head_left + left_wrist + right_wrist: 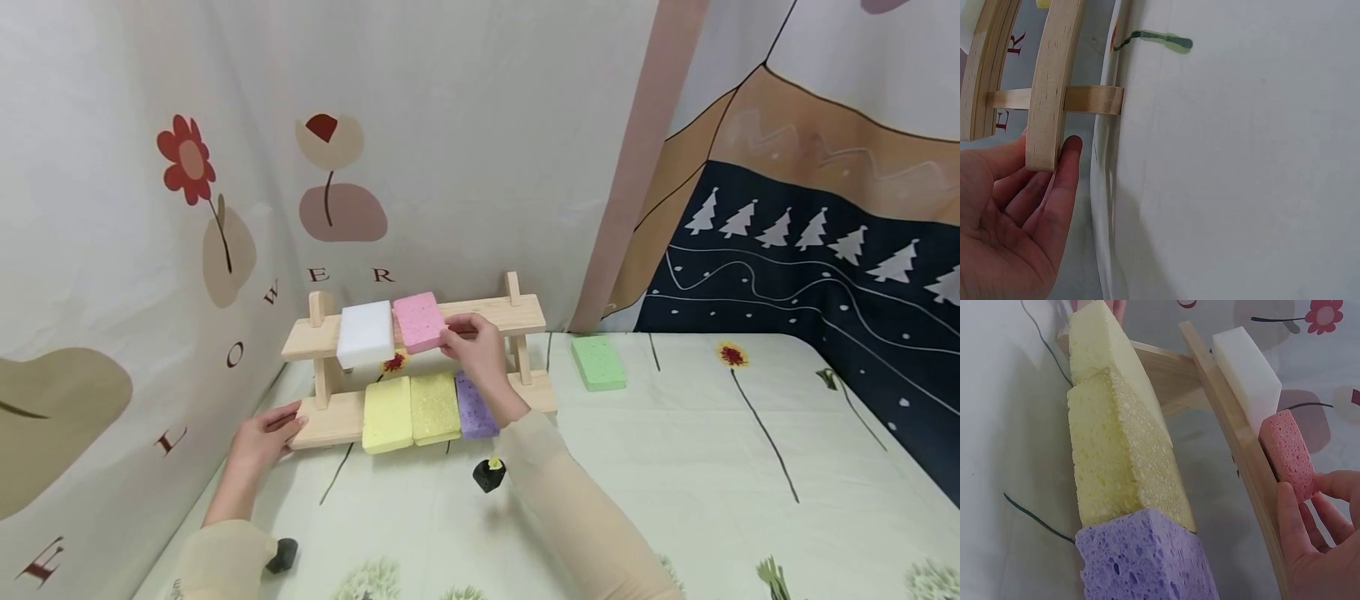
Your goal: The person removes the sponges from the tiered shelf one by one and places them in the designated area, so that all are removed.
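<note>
A two-tier wooden rack (337,421) stands against the back cloth. My left hand (257,439) grips the left end of its lower board, thumb and fingers on either side of the wood (1047,94). On the upper board, my right hand (478,350) pinches a pink sponge (418,321) at its right edge; the sponge lies on the board, slightly tilted. Just left of it is a white sponge (366,332). The lower board carries two yellow sponges (387,414) (435,408) side by side and a purple sponge (1147,562), which my right forearm partly covers in the head view.
A green sponge (598,363) lies on the patterned cloth to the right of the rack. Printed cloth walls rise at the left and behind. A small black object with a yellow tip (490,475) shows beside my right sleeve.
</note>
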`<state>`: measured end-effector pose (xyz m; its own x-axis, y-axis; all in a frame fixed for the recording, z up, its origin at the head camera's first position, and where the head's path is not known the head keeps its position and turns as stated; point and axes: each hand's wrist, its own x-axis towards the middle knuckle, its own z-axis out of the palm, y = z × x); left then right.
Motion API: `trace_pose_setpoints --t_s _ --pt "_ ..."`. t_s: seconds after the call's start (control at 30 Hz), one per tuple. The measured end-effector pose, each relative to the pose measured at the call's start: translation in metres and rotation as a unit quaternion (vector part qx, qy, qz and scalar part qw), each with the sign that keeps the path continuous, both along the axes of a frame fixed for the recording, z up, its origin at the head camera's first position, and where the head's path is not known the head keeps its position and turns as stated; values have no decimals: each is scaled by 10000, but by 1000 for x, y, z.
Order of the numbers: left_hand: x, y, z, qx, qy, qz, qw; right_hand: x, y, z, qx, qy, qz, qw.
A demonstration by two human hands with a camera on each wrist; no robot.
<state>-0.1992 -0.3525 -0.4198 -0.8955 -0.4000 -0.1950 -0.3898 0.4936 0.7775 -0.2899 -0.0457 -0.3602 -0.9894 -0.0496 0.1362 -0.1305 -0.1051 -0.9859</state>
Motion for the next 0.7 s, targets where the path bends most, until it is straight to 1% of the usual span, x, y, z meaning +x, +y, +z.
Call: trace_pose_setpoints --t_s 0.2,0.5,0.7 --pt "-1 -1 -2 5 33 -15 10000 1 5 1 74 42 -34 10000" --pt "0 -4 -4 16 -52 -140 9999 4 16 5 -190 35 -26 9998" --pt "-1 -3 -3 -5 -28 -116 9999 6 27 10 -227 104 -24 9997"
